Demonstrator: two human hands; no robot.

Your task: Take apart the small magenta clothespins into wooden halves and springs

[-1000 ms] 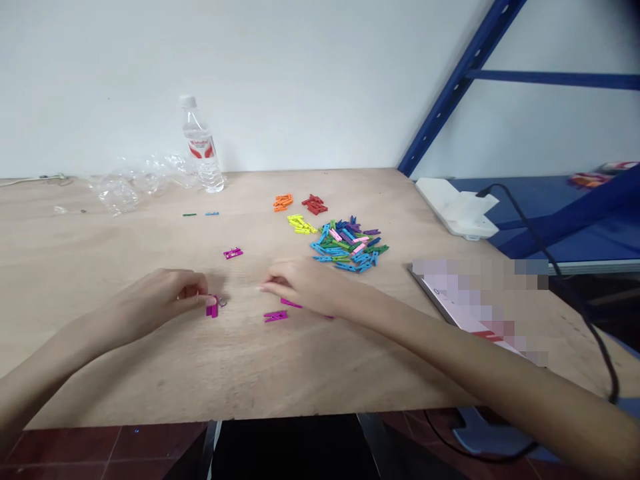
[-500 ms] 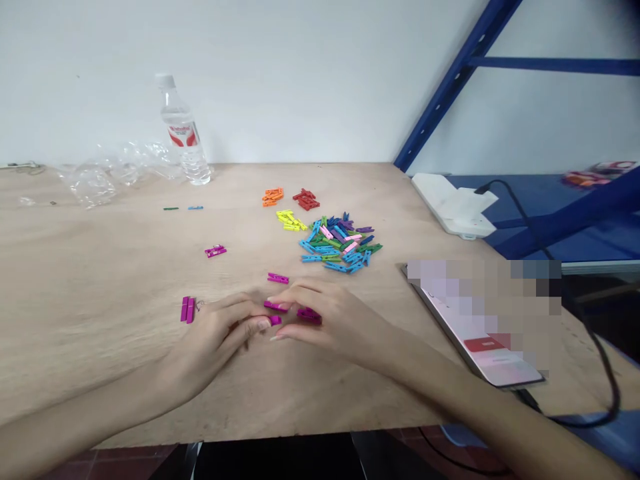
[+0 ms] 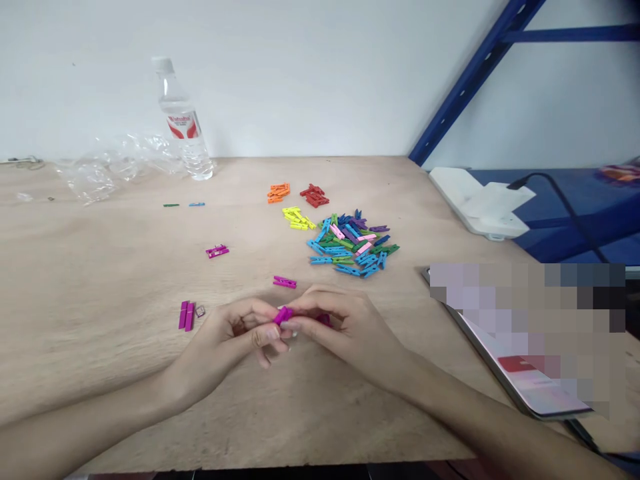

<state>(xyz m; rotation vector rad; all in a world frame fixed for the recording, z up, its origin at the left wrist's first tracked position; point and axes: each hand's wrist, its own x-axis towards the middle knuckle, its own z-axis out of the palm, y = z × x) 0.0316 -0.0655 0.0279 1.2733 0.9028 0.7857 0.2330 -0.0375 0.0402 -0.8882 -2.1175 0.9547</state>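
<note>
Gently, left hand and right hand pinch one magenta wooden peg.

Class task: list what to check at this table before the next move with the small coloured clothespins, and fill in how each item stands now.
1. Magenta mini clothespin pinched between left hand and right hand: ok.
2. Second magenta piece securely held by the right hand: cannot tell, mostly hidden.
3. Two magenta strips lying side by side, left of the hands: ok.
4. Small square piece beside those strips identifiable: cannot tell, too small.
5. Lone magenta clothespin apart from the hands: ok.
6. Mixed clothespin pile all one colour: not ok, several colours.
</note>
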